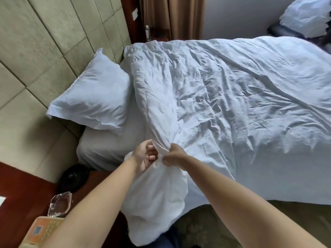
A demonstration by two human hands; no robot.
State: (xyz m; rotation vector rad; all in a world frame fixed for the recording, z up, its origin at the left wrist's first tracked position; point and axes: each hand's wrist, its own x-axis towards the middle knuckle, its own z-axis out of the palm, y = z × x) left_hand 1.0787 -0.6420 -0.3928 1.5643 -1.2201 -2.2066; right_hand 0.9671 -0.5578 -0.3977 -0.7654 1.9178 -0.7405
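**Both hands bunch corner of white duvet at bedside**

Left hand (146, 155) and right hand (172, 154) sit close together, almost touching, at the near edge of the bed. Both grip the same gathered corner of the white duvet (232, 97). Left hand: palm turned toward camera, fingers curled round the fabric bunch from the left. Right hand: back of hand to camera, fingers pinched into the fabric from the right. Cloth twists into a tight knot between the two hands.

Duvet lies spread over most of the bed, heavily wrinkled, running from the headboard end out to the right. Its head-end edge is rolled up into a thick ridge leading from the far side down to the hands. Below the hands a loose fold of duvet hangs down off the bed edge, between the forearms.

White pillow (93, 97) leans tilted against the padded headboard (35, 51), just left of the duvet ridge, apart from the hands. Bare mattress sheet (107, 145) shows beneath the pillow.

Lower left: red-brown nightstand (21, 190) with a clear glass ashtray (60, 204), a black round object (73, 176) behind it, blurred, type unclear. Brown curtain (172, 17) at top. Water bottle (147, 32) stands on the far side near the curtain. Pile of white linen (306, 15) in the top right corner.
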